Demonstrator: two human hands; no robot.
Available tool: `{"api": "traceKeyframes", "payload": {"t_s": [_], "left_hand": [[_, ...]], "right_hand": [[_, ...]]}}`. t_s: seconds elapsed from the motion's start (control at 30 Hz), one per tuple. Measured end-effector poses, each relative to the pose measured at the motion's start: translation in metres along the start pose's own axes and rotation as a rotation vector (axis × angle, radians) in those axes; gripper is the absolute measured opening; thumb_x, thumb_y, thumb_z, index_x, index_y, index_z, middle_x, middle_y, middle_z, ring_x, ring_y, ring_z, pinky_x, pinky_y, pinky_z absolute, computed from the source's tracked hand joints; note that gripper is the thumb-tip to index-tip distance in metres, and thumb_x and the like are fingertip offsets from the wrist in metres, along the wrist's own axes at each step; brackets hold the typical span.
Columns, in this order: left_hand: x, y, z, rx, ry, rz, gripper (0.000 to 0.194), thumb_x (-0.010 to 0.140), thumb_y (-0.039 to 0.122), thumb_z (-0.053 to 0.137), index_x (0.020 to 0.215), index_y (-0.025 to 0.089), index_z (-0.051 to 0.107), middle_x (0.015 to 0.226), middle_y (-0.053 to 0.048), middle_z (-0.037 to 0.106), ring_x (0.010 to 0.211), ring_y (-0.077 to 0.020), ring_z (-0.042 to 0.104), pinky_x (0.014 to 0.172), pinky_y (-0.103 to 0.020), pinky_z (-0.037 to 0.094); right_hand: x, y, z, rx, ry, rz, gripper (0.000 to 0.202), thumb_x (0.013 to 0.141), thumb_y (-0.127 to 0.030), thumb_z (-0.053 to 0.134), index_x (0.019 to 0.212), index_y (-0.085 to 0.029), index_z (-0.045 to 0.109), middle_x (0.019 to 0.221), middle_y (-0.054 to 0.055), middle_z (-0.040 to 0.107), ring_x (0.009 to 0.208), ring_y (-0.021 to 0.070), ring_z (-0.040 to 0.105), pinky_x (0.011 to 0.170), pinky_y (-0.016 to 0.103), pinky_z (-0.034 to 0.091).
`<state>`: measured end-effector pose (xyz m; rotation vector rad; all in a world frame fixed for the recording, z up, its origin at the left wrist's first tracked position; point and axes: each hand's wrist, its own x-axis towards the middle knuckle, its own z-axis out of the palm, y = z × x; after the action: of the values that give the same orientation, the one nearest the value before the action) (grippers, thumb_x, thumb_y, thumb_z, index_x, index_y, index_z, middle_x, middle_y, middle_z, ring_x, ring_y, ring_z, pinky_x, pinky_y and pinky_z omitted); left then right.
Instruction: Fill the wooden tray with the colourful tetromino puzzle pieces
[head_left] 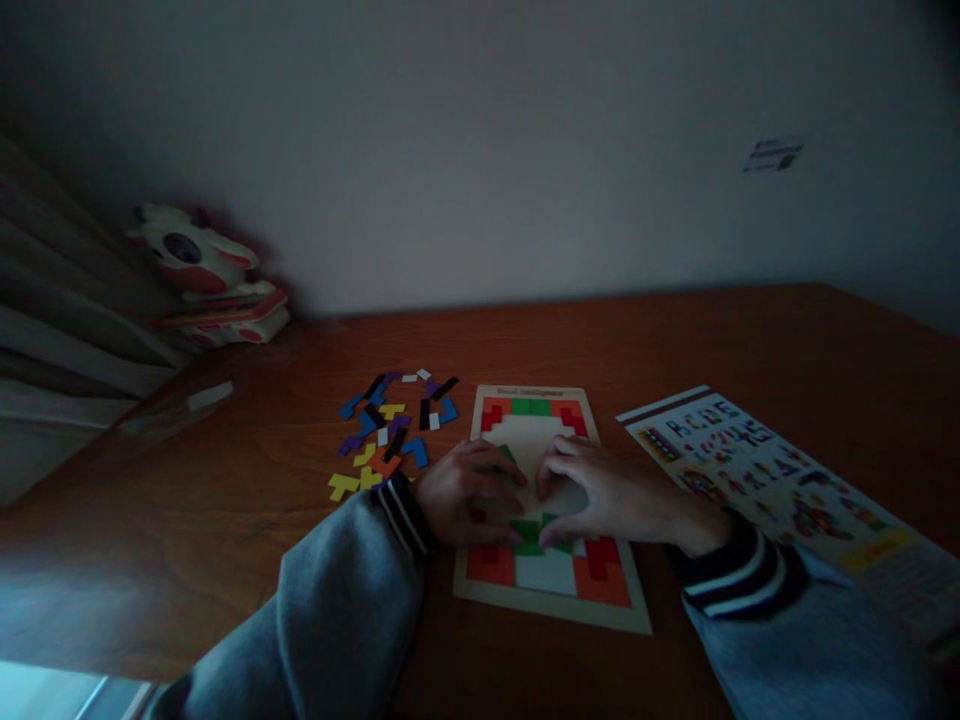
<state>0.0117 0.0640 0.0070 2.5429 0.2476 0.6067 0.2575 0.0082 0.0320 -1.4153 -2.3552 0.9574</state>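
A flat puzzle board [480,590] with a pale wooden frame lies in front of me, filled partly with red, orange and green block pieces around its edges. My left hand [472,490] rests over its left side, fingers bent and apart, the thumb at a green piece [527,540] low on the board. From the right reaches my right hand [589,488], its curved fingers and thumb spaced apart over the board's middle. Its thumb tip touches a second green piece [555,525]. Another bit of green [507,453] shows beyond my left fingers. My hands cover part of the board.
Loose puzzle pieces [397,440] in yellow, blue, black, purple, white and orange lie left of the board. A printed pattern sheet [750,470] lies to the right. A cow-shaped toy [217,280] stands at the back left by a curtain [67,300], on the brown table [225,520].
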Motion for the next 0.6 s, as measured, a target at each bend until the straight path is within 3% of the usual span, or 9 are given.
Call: {"api": "traceKeyframes", "payload": {"t_s": [0.13, 0.3, 0.6], "left_hand": [[-0.001, -0.001, 0.000, -0.003, -0.002, -0.018, 0.029, 0.075, 0.044, 0.080, 0.094, 0.022, 0.075, 0.113, -0.008, 0.071, 0.105, -0.0255, 0.062, 0.095, -0.042, 0.045], [0.000, -0.001, 0.000, -0.005, -0.001, -0.011, 0.030, 0.075, 0.045, 0.081, 0.094, 0.022, 0.075, 0.112, -0.008, 0.071, 0.104, -0.0247, 0.062, 0.095, -0.041, 0.045], [0.000, 0.001, 0.000, 0.025, -0.023, -0.051, 0.033, 0.073, 0.051, 0.080, 0.090, 0.022, 0.076, 0.113, -0.009, 0.071, 0.108, -0.0264, 0.061, 0.097, -0.042, 0.043]], "right_hand": [[0.000, -0.003, -0.003, 0.029, -0.020, 0.022, 0.039, 0.079, -0.057, 0.072, 0.096, -0.022, 0.069, 0.106, 0.004, 0.058, 0.104, 0.0232, 0.054, 0.090, 0.036, 0.043], [0.002, -0.006, -0.001, -0.019, 0.005, 0.047, 0.041, 0.067, -0.051, 0.083, 0.093, -0.022, 0.068, 0.104, 0.004, 0.058, 0.105, 0.0250, 0.053, 0.088, 0.036, 0.042], [0.003, -0.001, 0.008, -0.087, 0.052, -0.013, 0.057, 0.060, -0.067, 0.079, 0.093, -0.021, 0.066, 0.105, 0.006, 0.057, 0.103, 0.0271, 0.052, 0.088, 0.040, 0.043]]}}
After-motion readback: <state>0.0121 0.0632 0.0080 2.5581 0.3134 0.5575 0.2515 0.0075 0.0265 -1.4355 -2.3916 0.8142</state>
